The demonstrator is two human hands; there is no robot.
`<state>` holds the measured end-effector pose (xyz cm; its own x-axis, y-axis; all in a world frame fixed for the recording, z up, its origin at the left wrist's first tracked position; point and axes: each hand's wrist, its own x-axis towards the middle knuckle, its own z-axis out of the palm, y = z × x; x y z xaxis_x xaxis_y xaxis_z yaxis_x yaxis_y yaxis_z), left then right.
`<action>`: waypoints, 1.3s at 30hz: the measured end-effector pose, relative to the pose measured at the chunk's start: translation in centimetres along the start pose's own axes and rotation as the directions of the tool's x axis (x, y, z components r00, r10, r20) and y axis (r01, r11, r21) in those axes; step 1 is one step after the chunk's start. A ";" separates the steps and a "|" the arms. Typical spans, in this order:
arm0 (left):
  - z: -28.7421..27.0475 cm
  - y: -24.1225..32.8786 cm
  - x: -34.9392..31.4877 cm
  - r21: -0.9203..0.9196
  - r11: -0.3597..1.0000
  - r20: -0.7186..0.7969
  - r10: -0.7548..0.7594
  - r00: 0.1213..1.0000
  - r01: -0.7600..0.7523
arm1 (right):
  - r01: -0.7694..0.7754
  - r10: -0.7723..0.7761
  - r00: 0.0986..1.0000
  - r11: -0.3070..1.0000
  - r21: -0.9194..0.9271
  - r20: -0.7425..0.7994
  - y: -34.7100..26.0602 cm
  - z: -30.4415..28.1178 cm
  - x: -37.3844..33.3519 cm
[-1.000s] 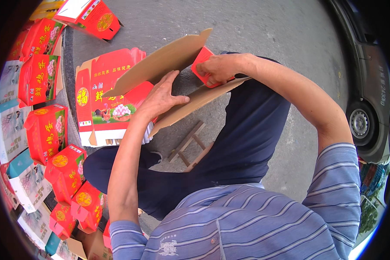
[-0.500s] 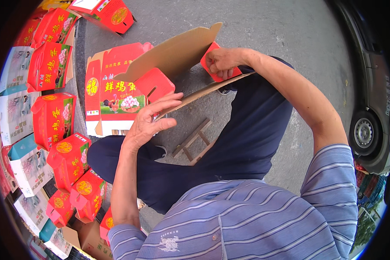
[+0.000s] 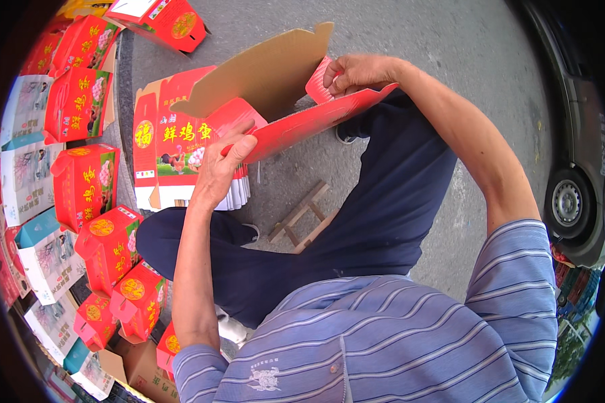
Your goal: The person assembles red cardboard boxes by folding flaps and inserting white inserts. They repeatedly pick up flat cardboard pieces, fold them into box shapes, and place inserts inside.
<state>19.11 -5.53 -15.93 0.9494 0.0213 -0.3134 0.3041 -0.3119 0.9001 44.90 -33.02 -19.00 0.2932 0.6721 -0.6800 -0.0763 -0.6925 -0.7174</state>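
Observation:
A partly folded cardboard carton (image 3: 265,77), red outside and brown inside, is held up between my hands. Its far panel stands tall, and the near panel leans up with its red face showing. My left hand (image 3: 215,171) grips the left end of the near panel, thumb on the near side, beside a red end flap (image 3: 234,117). At the right end, the curled fingers of my right hand (image 3: 363,74) are closed on the other end flap (image 3: 318,82); its fingertips are partly hidden. Beneath the carton's left side lies a stack of flat printed red cartons (image 3: 175,151).
Folded red boxes (image 3: 84,185) and white-and-teal boxes (image 3: 30,181) line the left side. Another red box (image 3: 171,25) stands at the far left. A small wooden stool (image 3: 299,218) is on the asphalt between my legs. A parked grey vehicle (image 3: 575,144) stands at right.
The carton's near panel has tipped up, so its red outer face now shows. My left hand has closed over that panel's end. My right hand has shifted slightly up and right.

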 end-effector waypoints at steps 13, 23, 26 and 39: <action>0.2 -0.8 -0.5 0.266 0.953 0.129 0.115 0.985 -0.146 | 0.166 -0.266 0.964 0.600 -0.783 0.001 0.3 2.7 -1.1; 0.7 -1.9 -0.7 -0.185 0.981 -0.193 -0.099 0.976 0.063 | 0.082 -0.084 0.996 0.995 0.055 0.036 1.1 -0.3 0.1; 1.0 -1.4 -0.1 -0.325 0.942 -0.272 -0.173 0.947 0.079 | 0.027 -0.017 0.998 0.986 0.165 -0.063 0.6 -0.1 -0.4; 2.9 -6.2 3.2 -0.192 0.981 -0.607 -0.146 0.781 0.034 | 0.120 -0.111 0.899 0.993 -0.005 -0.424 2.3 0.1 1.2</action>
<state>20.07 -6.27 -23.39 0.7451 0.6386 -0.1924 0.3456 -0.1229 0.9303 45.00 -33.78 -21.42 0.6764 0.5694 -0.4671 -0.0357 -0.6082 -0.7930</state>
